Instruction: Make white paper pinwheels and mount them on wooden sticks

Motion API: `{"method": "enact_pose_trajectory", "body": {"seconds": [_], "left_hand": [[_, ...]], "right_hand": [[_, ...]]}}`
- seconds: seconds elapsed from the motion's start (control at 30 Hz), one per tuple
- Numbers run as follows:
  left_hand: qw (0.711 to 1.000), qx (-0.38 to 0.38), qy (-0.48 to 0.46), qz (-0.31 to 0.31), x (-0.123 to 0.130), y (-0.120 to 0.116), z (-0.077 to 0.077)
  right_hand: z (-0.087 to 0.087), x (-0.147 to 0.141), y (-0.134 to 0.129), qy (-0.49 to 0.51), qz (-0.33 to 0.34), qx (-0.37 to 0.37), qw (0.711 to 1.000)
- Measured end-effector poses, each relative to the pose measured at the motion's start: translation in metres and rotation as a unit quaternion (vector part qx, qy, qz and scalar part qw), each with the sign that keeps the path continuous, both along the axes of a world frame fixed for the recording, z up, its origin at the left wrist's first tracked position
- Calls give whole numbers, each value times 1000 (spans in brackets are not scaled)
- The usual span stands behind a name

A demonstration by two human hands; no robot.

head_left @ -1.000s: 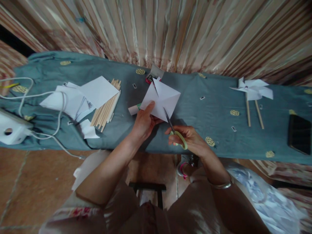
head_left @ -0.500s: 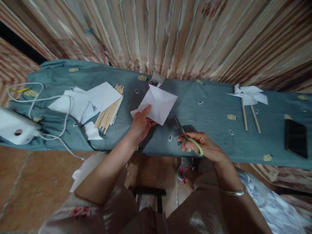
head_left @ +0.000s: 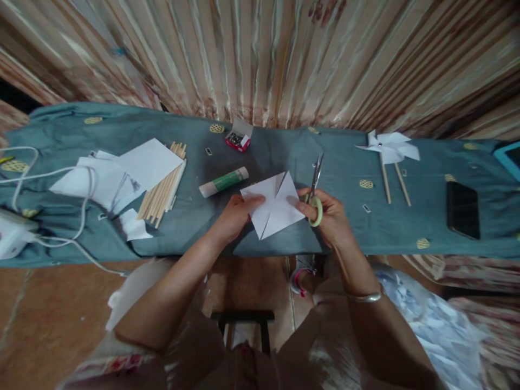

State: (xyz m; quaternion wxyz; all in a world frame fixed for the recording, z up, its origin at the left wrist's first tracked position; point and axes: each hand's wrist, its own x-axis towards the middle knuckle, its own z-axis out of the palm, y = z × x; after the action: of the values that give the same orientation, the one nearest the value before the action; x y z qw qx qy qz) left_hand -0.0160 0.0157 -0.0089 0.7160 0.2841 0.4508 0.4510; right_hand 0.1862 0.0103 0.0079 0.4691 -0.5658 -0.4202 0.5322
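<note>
A square of white paper (head_left: pixel 278 208), with slits cut in from its corners toward the middle, is held level above the table. My left hand (head_left: pixel 234 218) pinches its left side, thumb on top. Scissors with pale green handles (head_left: pixel 315 211) sit in my right hand (head_left: pixel 333 219), their blades pointing away from me. The thumb of that hand also lies on the paper's right edge. Just left of the paper is a glue stick (head_left: pixel 224 181) with a green label. Behind it stands an opened small red box (head_left: pixel 238 140) of metal pins.
Wooden sticks (head_left: pixel 162 187) and loose white sheets (head_left: pixel 101 181) lie at the left, near a white cable (head_left: pixel 86 200). A paper pinwheel (head_left: pixel 392 147) with two sticks and a black phone (head_left: pixel 463 210) are at the right. A pleated curtain (head_left: pixel 260 65) hangs behind the table.
The paper has turned and come nearer, uncovering the glue stick and the red box. My right hand has risen to the paper's edge, swinging the scissors upright. The view has shifted right.
</note>
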Motion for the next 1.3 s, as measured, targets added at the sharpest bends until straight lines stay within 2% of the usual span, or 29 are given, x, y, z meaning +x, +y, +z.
{"method": "enact_pose_trajectory", "body": {"seconds": [0.13, 0.23, 0.4, 0.47, 0.57, 0.67, 0.8, 1.03, 1.17, 1.3], "left_hand": [[1000, 16, 13, -23, 1, 0, -6], [1000, 6, -9, -23, 3, 0, -4], [990, 26, -140, -18, 9, -4, 11], [986, 40, -163, -22, 13, -8, 17], [988, 58, -145, -12, 21, -14, 20], [995, 73, -60, 31, 31, -16, 18], [990, 73, 2, 117, 41, -12, 13], [980, 115, 61, 152, 34, 1, 14], [970, 142, 84, 176, 22, 11, 17], [968, 159, 77, 177, 14, 19, 17]], "right_hand": [[3, -7, -1, 22, 18, -35, 999], [3, -10, -2, 29, 20, -44, 998], [0, -19, -1, 39, -52, -26, 998], [-1, -23, 0, 51, -77, -16, 996], [-1, -29, 2, 55, -100, 5, 993], [-1, -33, 3, 59, -98, 21, 993], [0, -39, 3, 47, -76, 27, 996], [4, -38, -4, -1, -28, 35, 999], [6, -27, -15, -17, 69, 7, 997], [5, -18, -27, -5, 193, -36, 981]]}}
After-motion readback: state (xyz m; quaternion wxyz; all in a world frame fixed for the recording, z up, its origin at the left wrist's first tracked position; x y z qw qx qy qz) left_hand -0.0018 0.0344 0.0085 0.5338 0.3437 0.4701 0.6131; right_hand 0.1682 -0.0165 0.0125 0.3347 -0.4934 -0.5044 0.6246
